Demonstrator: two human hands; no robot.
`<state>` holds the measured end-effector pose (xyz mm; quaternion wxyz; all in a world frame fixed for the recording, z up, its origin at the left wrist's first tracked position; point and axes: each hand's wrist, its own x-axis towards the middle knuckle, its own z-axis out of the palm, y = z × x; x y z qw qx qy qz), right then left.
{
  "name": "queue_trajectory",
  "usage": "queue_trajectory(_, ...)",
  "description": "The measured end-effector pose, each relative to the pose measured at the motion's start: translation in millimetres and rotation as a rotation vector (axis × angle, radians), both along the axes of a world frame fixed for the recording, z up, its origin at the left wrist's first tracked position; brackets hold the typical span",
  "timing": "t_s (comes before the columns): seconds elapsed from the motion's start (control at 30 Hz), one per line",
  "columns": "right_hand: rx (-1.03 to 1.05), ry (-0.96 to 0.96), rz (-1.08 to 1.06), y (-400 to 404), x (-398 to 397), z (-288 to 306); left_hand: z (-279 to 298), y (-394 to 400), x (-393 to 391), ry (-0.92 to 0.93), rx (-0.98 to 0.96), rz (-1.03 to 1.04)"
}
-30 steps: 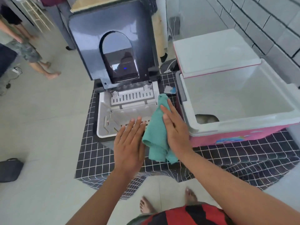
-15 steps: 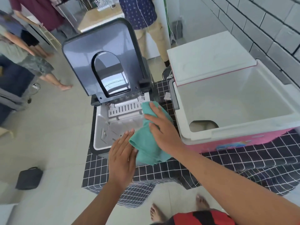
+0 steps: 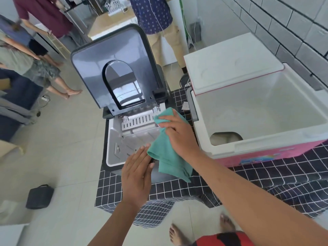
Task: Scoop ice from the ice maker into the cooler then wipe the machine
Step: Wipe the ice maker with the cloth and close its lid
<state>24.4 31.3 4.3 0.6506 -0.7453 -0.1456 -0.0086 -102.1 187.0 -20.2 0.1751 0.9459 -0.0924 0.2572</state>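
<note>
The ice maker (image 3: pixel 122 148) stands on the table with its dark lid (image 3: pixel 92 68) raised and its white basin showing no ice. My right hand (image 3: pixel 181 137) presses a teal cloth (image 3: pixel 170 162) onto the machine's right rim near the back corner, fingers pointing left. The cloth's lower end hangs over the front right corner. My left hand (image 3: pixel 136 173) lies flat on the front rim, fingertips touching the cloth's edge. To the right stands the pink and white cooler (image 3: pixel 266 144), its lid (image 3: pixel 230 63) swung back.
A black grid-pattern cloth (image 3: pixel 177 190) covers the table and hangs off its front. A tiled wall (image 3: pixel 284 29) runs along the right. Several people stand behind the machine and at the left. A black bag (image 3: pixel 40 196) lies on the floor at lower left.
My right hand has slid the teal cloth along the right rim toward the back corner. My left hand stays at the front rim. The view has tilted up.
</note>
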Motion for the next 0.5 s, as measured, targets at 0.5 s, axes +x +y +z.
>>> queue_trajectory(0.5,0.313,0.33,-0.065,0.0,-58.2,-42.0,6.7,-2.3,-1.4,-0.045,-0.031,-0.031)
